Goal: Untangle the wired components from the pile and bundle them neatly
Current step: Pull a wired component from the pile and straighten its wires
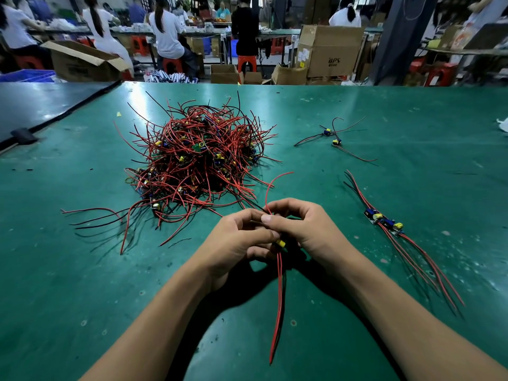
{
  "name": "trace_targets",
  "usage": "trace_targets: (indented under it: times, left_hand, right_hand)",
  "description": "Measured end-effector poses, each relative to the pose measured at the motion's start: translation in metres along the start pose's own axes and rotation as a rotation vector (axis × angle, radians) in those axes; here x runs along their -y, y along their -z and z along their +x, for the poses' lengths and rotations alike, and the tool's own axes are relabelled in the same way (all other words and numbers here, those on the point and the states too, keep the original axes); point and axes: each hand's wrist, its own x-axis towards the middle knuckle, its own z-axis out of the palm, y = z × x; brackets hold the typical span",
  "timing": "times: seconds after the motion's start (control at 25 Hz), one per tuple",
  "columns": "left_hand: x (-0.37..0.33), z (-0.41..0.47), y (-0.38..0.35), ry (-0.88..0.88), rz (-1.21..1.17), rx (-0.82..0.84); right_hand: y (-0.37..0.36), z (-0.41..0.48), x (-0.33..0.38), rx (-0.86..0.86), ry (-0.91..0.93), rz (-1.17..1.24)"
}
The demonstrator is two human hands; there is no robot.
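A green counter is seen from above, and a big pile of red and black wires, with small yellow and blue pieces caught among them, is heaped left of its middle, nearer the far edge. Loose wire ends are spread from the pile toward the left edge and the near edge.

Both hands are held close together just in front of the pile, about midway between the left and right edges. One wired part is gripped between them, and its yellow piece is seen in the gap below the thumbs. The left hand is curled round it from the left. The right hand is curled over it from the right, with a red wire pinched at thumb and forefinger and arched up toward the pile. Long red wires are let trail from the held part toward the near edge, between the two forearms.

Toward the right edge a small bundle of parts is laid straight, with its wires gathered in line at both ends. Further back on that side, well apart from the bundle, two loose parts are left lying close together with their wires splayed.

Beyond the far edge, cardboard boxes, red stools and people seated at other benches are seen
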Motion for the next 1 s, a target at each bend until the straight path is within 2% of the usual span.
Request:
trace_targets:
  times: [0.32, 0.48, 0.72, 1.0]
  left_hand:
    - [-0.003, 0.001, 0.004, 0.013, -0.08, -0.034]
    - [-0.004, 0.002, 0.006, 0.026, -0.11, -0.01]
    - [-0.003, 0.002, 0.008, 0.058, -0.127, 0.03]
    - [-0.003, 0.002, 0.002, 0.059, -0.054, -0.005]
  right_hand:
    - [0.008, 0.01, 0.003, -0.109, -0.1, 0.214]
    - [0.009, 0.01, 0.002, -0.08, -0.096, 0.183]
    - [0.009, 0.012, 0.004, -0.048, -0.079, 0.29]
    - [0.002, 0.007, 0.002, -0.018, -0.007, 0.251]
